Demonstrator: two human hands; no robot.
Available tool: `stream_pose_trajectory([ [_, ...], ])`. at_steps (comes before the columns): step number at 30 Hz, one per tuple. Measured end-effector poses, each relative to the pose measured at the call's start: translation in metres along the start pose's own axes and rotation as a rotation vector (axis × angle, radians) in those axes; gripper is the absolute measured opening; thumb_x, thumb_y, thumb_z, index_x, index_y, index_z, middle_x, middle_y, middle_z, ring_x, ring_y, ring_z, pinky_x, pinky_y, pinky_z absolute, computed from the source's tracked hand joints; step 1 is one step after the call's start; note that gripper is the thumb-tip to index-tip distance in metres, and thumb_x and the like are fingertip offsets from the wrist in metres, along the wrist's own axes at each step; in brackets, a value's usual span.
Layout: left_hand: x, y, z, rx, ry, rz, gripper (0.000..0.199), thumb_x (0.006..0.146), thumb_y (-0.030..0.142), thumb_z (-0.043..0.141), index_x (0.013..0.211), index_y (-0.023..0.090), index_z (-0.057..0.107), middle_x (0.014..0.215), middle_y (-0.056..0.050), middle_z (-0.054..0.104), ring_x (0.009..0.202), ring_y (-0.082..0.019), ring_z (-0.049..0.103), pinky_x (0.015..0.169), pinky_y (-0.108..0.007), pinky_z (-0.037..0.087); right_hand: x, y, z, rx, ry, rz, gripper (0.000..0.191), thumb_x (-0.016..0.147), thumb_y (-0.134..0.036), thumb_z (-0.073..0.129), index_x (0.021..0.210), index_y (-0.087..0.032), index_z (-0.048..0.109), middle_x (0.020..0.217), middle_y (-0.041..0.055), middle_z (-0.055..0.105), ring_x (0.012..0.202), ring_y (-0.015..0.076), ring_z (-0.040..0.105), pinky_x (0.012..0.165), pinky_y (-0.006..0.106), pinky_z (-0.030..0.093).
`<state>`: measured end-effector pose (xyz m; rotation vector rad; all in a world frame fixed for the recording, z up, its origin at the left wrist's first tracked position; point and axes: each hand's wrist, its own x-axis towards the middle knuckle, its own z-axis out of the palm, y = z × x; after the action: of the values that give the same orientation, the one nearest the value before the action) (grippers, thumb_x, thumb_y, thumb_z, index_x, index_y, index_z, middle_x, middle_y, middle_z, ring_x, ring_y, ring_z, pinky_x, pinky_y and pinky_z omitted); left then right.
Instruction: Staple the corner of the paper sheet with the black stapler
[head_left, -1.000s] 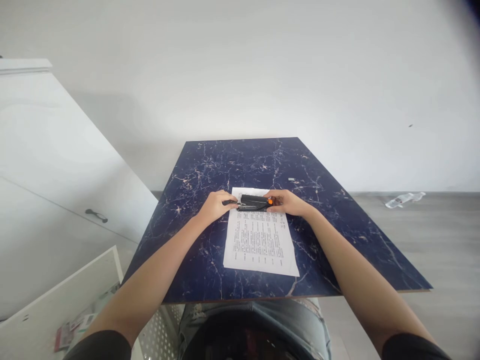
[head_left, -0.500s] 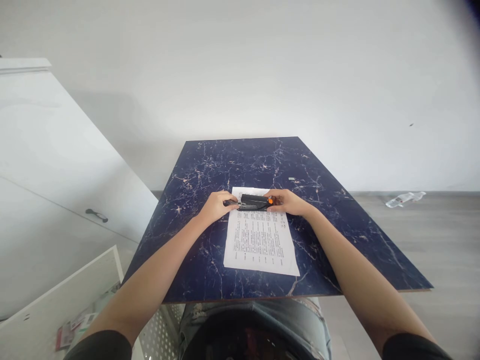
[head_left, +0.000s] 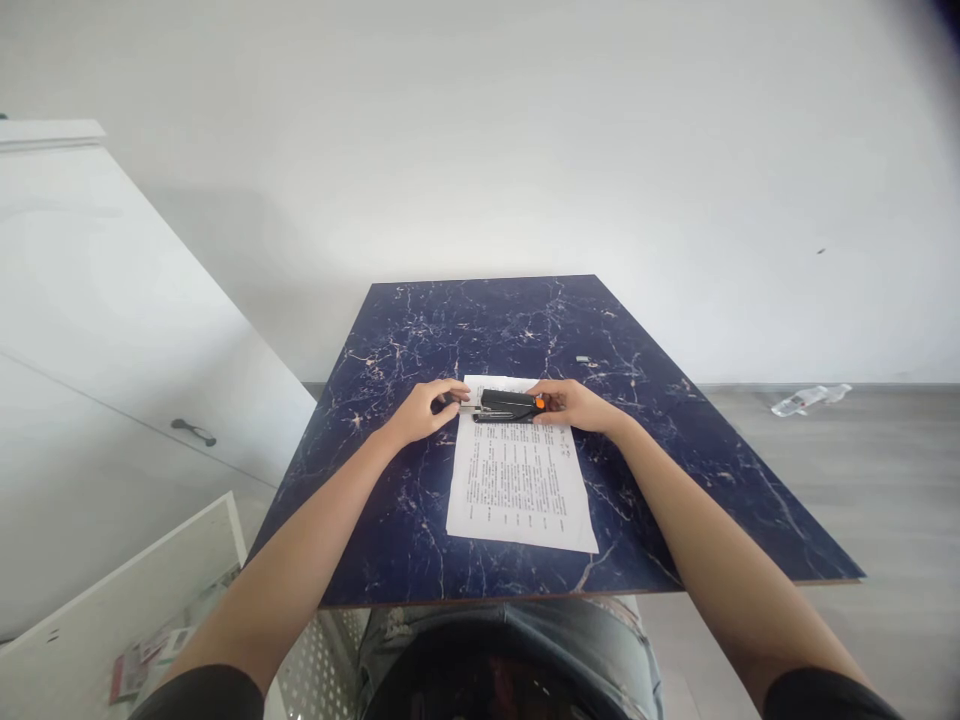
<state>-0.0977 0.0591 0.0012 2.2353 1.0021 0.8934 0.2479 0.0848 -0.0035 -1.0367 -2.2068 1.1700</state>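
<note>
A black stapler (head_left: pixel 507 405) with an orange spot at its right end lies sideways over the upper part of a printed sheet of paper (head_left: pixel 517 490). My right hand (head_left: pixel 574 405) holds the stapler's right end between thumb and fingers. At the other end, a thin metal rod (head_left: pixel 469 408) sticks out to the left. My left hand (head_left: pixel 431 410) pinches the dark end piece of that rod, which its fingers partly hide. Beyond the paper, a small pale piece (head_left: pixel 583 358), too small to name, lies on the table.
The dark blue marbled table (head_left: pixel 465 330) stands by a white wall. To the left are a white cabinet (head_left: pixel 112 300) and a pulled-out drawer (head_left: pixel 150 590) with papers in it. A clear plastic bottle (head_left: pixel 810 400) lies on the floor at right.
My left hand has moved a little to the left with the end piece, and more of the rod shows outside the stapler. My right hand stays in place.
</note>
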Motion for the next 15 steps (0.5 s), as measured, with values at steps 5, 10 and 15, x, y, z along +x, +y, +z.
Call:
stream_pose_trajectory([
  [5,0.0,-0.009,-0.003,0.009,-0.048,-0.013,0.037,0.085,0.01,0.059,0.119,0.023,0.068,0.103,-0.004,0.077,0.097,-0.02,0.072,0.094,-0.038,0.053,0.0,0.003,0.0,-0.005,-0.001,-0.009,0.05,0.077,-0.051,0.078,0.118,-0.023,0.07,0.097,0.0048,0.07,0.077,0.0186,0.061,0.072,0.036,0.052],
  [10,0.003,-0.006,0.005,0.006,-0.018,-0.019,0.023,0.09,0.016,0.064,0.111,0.024,0.07,0.107,-0.005,0.075,0.101,-0.019,0.071,0.098,-0.039,0.052,0.001,0.002,0.001,-0.006,0.004,0.0,0.052,0.076,-0.052,0.078,0.119,-0.023,0.071,0.098,0.0055,0.07,0.082,0.0215,0.062,0.075,0.039,0.054],
  [15,0.01,0.005,0.019,0.099,0.078,-0.043,0.022,0.087,0.014,0.069,0.106,0.024,0.069,0.103,-0.003,0.074,0.098,-0.02,0.068,0.094,-0.039,0.052,0.001,-0.002,0.001,0.021,0.003,0.016,0.053,0.073,-0.051,0.08,0.117,-0.023,0.073,0.097,0.0066,0.071,0.086,0.0245,0.065,0.076,0.04,0.055],
])
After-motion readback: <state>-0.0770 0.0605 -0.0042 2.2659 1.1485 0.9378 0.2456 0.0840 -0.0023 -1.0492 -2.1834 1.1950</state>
